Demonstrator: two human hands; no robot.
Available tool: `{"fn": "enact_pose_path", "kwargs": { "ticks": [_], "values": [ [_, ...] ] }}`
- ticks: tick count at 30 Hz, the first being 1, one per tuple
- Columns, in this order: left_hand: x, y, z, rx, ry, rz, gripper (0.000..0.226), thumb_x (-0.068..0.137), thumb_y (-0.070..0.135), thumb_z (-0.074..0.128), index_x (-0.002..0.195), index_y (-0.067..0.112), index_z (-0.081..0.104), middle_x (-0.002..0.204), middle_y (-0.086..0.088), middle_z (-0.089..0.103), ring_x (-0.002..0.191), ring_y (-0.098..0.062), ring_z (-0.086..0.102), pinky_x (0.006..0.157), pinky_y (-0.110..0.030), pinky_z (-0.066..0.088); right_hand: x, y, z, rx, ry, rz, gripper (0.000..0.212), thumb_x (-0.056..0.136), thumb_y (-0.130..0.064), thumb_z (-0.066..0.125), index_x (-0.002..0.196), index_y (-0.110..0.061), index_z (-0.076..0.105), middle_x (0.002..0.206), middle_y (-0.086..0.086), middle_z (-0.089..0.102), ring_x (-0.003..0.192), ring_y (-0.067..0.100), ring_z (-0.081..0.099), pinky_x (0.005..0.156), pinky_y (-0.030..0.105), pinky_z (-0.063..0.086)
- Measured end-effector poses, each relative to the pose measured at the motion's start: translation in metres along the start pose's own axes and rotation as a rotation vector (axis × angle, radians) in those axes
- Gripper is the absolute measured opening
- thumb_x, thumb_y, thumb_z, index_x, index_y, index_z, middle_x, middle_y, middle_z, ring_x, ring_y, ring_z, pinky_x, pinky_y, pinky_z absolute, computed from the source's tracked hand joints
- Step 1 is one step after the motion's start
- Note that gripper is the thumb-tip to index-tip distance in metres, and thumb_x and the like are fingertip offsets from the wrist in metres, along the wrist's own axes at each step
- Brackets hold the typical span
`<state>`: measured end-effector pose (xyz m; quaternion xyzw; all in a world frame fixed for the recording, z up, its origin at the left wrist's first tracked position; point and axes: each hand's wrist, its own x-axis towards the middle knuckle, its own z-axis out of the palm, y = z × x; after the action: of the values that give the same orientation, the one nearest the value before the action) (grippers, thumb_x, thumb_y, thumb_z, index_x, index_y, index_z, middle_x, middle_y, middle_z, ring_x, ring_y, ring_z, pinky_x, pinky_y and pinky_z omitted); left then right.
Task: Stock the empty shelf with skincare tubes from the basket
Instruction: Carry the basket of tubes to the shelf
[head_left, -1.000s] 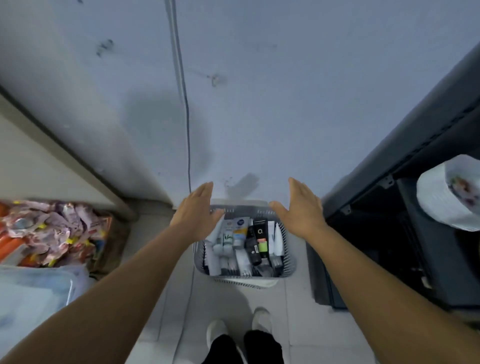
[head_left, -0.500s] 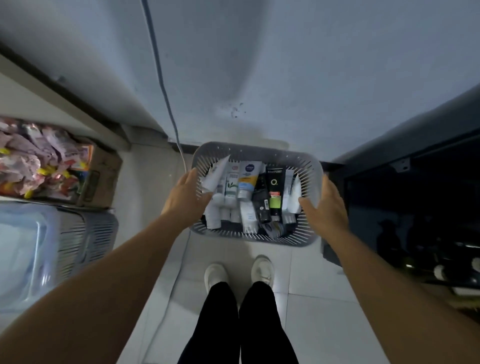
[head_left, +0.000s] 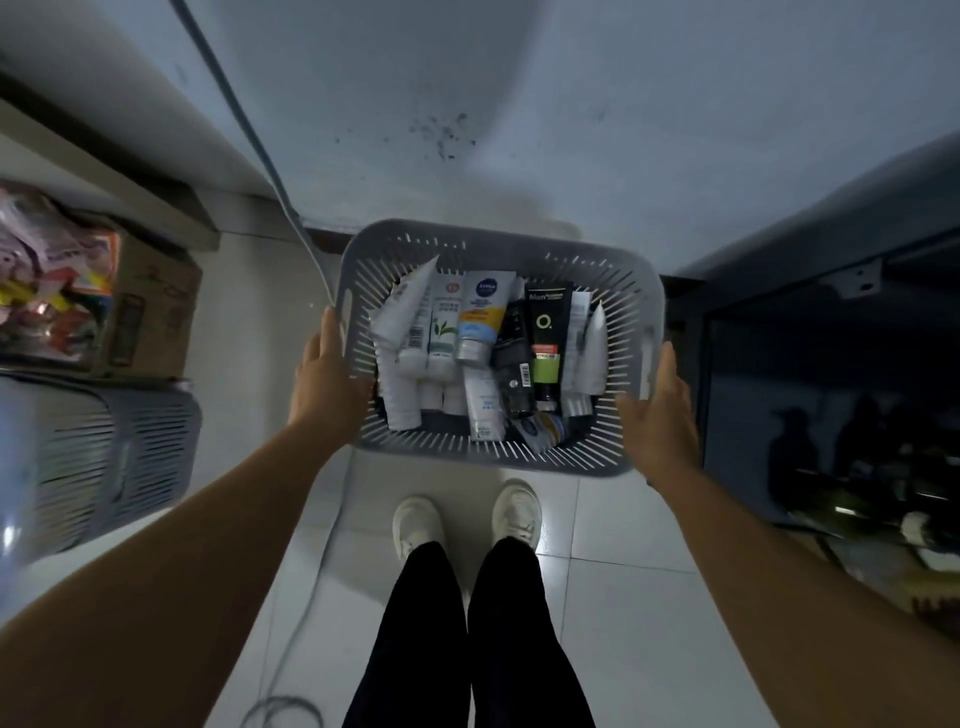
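A grey slatted basket sits low in front of my feet, against the wall. Inside it lie several skincare tubes: white ones, a blue-and-yellow one and a black one with a green band. My left hand grips the basket's left rim, thumb along the edge by the handle slot. On the opposite rim my right hand holds on, thumb pointing up. The dark shelf unit stands right beside the basket; its inside is too dark to read.
At the left stand a cardboard box full of colourful packets and another grey slatted basket. A grey cable runs down the wall to the tiled floor. My white shoes are just behind the basket. Dark bottles lie low in the shelf unit.
Both hands dropped from above the basket to its two side rims and took hold. The view tilted down and closer, so the basket looks larger.
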<state>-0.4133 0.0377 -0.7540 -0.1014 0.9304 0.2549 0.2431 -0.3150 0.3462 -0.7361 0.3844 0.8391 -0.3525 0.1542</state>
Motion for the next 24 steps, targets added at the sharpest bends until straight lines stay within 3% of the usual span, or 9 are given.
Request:
{"fn": "enact_pose_path", "kwargs": {
  "ticks": [4, 7, 9, 13, 17, 19, 21, 24],
  "values": [
    [0.007, -0.005, 0.002, -0.044, 0.030, -0.044, 0.077, 0.090, 0.008, 0.051, 0.150, 0.034, 0.010, 0.126, -0.012, 0.053, 0.098, -0.032, 0.060, 0.081, -0.043, 0.052, 0.009, 0.009, 0.008, 0.030, 0.044, -0.021, 0.071, 0.097, -0.011, 0.045, 0.152, -0.036, 0.008, 0.115, 0.017, 0.061, 0.086, 0.033, 0.063, 0.063, 0.032, 0.047],
    [0.013, -0.007, 0.002, -0.039, 0.078, -0.024, 0.069, 0.094, 0.009, 0.043, 0.150, 0.036, 0.014, 0.103, -0.007, 0.054, 0.082, -0.024, 0.056, 0.069, -0.036, 0.043, 0.013, 0.009, 0.008, 0.030, 0.064, -0.014, 0.063, 0.100, -0.014, 0.037, 0.152, -0.036, 0.010, 0.120, 0.019, 0.060, 0.084, 0.034, 0.059, 0.060, 0.027, 0.038],
    [0.015, -0.008, 0.001, -0.046, 0.104, -0.019, 0.066, 0.095, 0.009, 0.040, 0.150, 0.037, 0.017, 0.096, -0.005, 0.052, 0.079, -0.021, 0.053, 0.069, -0.034, 0.038, 0.012, 0.008, 0.008, 0.059, 0.088, -0.020, 0.059, 0.101, -0.016, 0.034, 0.151, -0.039, 0.013, 0.126, 0.018, 0.058, 0.087, 0.031, 0.057, 0.068, 0.027, 0.039],
    [0.014, -0.011, 0.004, -0.051, 0.154, -0.010, 0.064, 0.094, 0.010, 0.039, 0.148, 0.038, 0.023, 0.093, -0.006, 0.054, 0.078, -0.021, 0.051, 0.069, -0.032, 0.035, 0.011, 0.012, 0.013, 0.118, 0.131, -0.015, 0.054, 0.103, -0.019, 0.032, 0.150, -0.041, 0.018, 0.141, 0.004, 0.051, 0.103, 0.027, 0.056, 0.083, 0.023, 0.038],
    [0.005, -0.001, 0.004, -0.076, 0.210, -0.016, 0.059, 0.095, 0.010, 0.039, 0.147, 0.036, 0.030, 0.092, -0.007, 0.052, 0.079, -0.022, 0.048, 0.068, -0.032, 0.033, 0.011, 0.012, 0.010, 0.139, 0.166, -0.006, 0.051, 0.103, -0.020, 0.032, 0.149, -0.042, 0.024, 0.146, -0.005, 0.047, 0.109, 0.019, 0.055, 0.082, 0.012, 0.031],
    [-0.002, 0.005, 0.001, -0.085, 0.237, -0.028, 0.057, 0.096, 0.008, 0.038, 0.146, 0.035, 0.034, 0.095, -0.010, 0.056, 0.079, -0.021, 0.047, 0.068, -0.031, 0.032, 0.009, 0.012, 0.005, 0.119, 0.195, 0.007, 0.049, 0.103, -0.022, 0.033, 0.147, -0.042, 0.028, 0.136, 0.000, 0.057, 0.094, 0.014, 0.055, 0.076, 0.012, 0.033],
    [-0.013, 0.009, -0.003, -0.090, 0.251, -0.024, 0.056, 0.096, 0.008, 0.038, 0.145, 0.034, 0.035, 0.104, -0.017, 0.062, 0.080, -0.020, 0.047, 0.069, -0.029, 0.032, 0.001, 0.013, -0.002, 0.093, 0.204, 0.017, 0.049, 0.102, -0.023, 0.033, 0.147, -0.043, 0.029, 0.126, 0.009, 0.063, 0.086, 0.021, 0.056, 0.071, 0.016, 0.034],
    [-0.037, 0.011, -0.011, -0.113, 0.254, -0.020, 0.055, 0.096, 0.007, 0.038, 0.145, 0.033, 0.036, 0.111, -0.019, 0.063, 0.081, -0.018, 0.047, 0.070, -0.028, 0.033, -0.016, 0.015, -0.014, 0.084, 0.218, -0.002, 0.048, 0.102, -0.022, 0.035, 0.147, -0.041, 0.031, 0.128, 0.010, 0.061, 0.103, 0.031, 0.060, 0.077, 0.022, 0.039]
  ]
}}
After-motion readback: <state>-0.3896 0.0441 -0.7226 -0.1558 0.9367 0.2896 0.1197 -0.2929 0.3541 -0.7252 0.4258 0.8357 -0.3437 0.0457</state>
